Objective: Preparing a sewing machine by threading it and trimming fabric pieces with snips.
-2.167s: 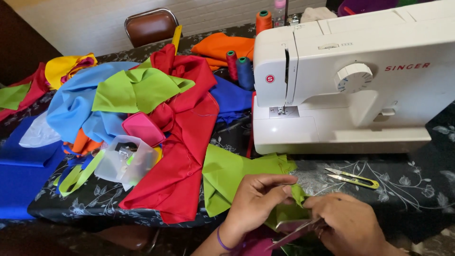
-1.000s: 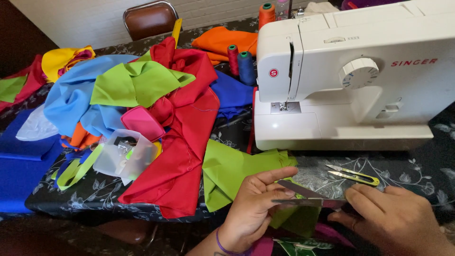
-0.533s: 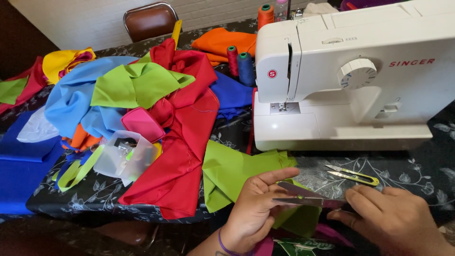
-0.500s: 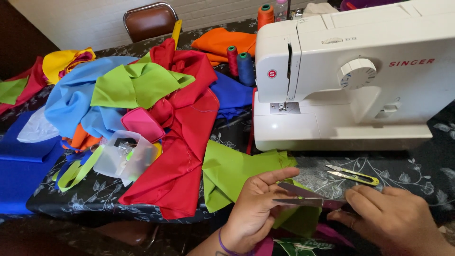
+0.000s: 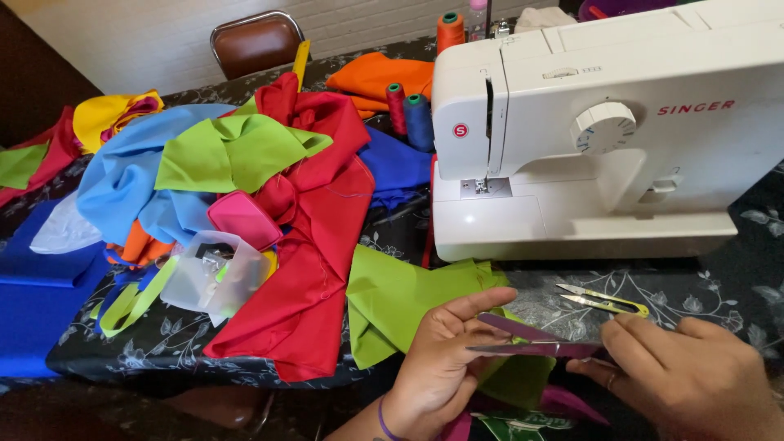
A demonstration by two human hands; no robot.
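My left hand (image 5: 441, 359) pinches the edge of a lime green fabric piece (image 5: 400, 298) lying at the table's front edge. My right hand (image 5: 694, 380) grips a pair of scissors (image 5: 523, 339) whose open blades point left toward the left fingers and the cloth between them. A purple scrap (image 5: 572, 404) shows below the hands.
A white sewing machine (image 5: 604, 131) stands behind the hands. Yellow thread snips (image 5: 604, 300) lie in front of it. Red (image 5: 318, 245), light blue, green and orange fabrics are piled at left, with a clear plastic bag (image 5: 212, 273), thread spools (image 5: 408, 110) and a chair (image 5: 257, 41) beyond.
The scissors, earlier low between my hands, are now raised with blades open across the green cloth; since a second ago both hands have barely moved.
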